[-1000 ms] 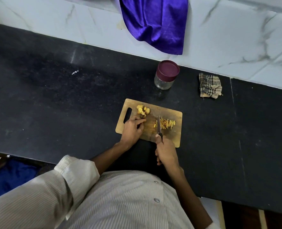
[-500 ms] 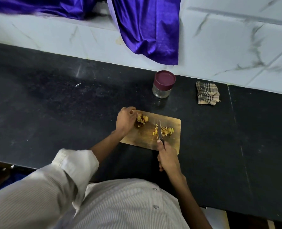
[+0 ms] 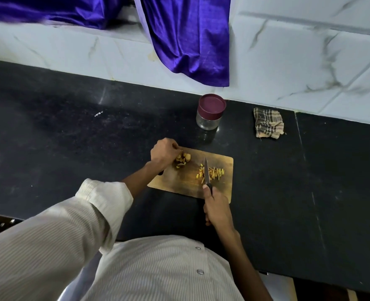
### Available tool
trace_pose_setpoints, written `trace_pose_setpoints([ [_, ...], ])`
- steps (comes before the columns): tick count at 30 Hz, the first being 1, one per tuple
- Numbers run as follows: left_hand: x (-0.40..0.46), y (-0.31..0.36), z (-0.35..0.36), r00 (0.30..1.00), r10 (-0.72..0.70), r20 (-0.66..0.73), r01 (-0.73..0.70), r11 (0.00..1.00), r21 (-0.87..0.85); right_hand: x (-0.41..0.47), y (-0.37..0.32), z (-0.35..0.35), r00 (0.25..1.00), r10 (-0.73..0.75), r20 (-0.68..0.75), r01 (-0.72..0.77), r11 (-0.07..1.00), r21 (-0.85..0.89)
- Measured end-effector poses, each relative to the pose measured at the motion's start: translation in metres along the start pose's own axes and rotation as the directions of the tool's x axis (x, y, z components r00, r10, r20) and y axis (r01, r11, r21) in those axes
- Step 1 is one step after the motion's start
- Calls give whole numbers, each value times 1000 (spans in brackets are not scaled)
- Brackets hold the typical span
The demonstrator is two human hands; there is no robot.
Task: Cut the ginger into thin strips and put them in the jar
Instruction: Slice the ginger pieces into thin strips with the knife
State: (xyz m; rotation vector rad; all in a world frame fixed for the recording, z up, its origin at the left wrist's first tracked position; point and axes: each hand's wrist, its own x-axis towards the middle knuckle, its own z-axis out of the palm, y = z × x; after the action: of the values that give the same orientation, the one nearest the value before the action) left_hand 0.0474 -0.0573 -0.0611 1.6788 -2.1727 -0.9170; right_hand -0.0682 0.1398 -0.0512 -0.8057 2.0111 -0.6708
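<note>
1. Right now, the left hand (image 3: 163,153) sits at the board's (image 3: 227,192) 10 o'clock corner, fingers curled at the pile of ginger chunks (image 3: 182,160). It looks like it is pinching some, but the fingertips are hidden, so cannot tell for sure.
2. The right hand (image 3: 217,208) grips the knife (image 3: 206,173) handle at the board's 6 o'clock edge. The blade points to 12 and lies across the strips (image 3: 214,173).
3. The strips are at 3 o'clock of the chunks, well apart from them, all on the board on the dark desk (image 3: 71,137).
4. The jar (image 3: 210,111) is at 12 o'clock of the board, near but not touching it, with its maroon lid on. It looks empty through the glass.
5. Step, my guess: fetch the next chunk to the blade. Some is cut, a pile is left, nothing is jarred.
6. To do it well: bring a few chunks to mid-board and lay them flat side down so they don't roll. Tuck the fingertips back, slice thin, then cut across into strips.
7. Keep the knife tip down and clear of the left hand while it reaches.
8. Take the lid off before scooping the strips.
9. Risk: small slippery bits, with fingers close to the edge.
10. A checked rag (image 3: 268,123) lies at 3 o'clock of the jar, and a purple cloth (image 3: 190,40) hangs at 12.
11. No brand, label or readable writing anywhere.
</note>
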Motion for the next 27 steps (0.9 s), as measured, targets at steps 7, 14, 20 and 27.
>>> trace_pose_setpoints([
  [7,4,-2,1,999,39,26,-38,999,-11,0,3,1,1000,-17,2,17,1000,-3],
  [14,4,-3,1,996,33,82,-30,999,-35,0,5,3,1000,-14,-2,14,1000,-7],
  [20,7,0,-2,990,55,128,-46,996,-78,-1,4,4,1000,-9,3,9,1000,-4],
  [27,4,-3,-16,997,26,77,-6,968,-249,-3,6,3,1000,-10,10,10,1000,-1],
])
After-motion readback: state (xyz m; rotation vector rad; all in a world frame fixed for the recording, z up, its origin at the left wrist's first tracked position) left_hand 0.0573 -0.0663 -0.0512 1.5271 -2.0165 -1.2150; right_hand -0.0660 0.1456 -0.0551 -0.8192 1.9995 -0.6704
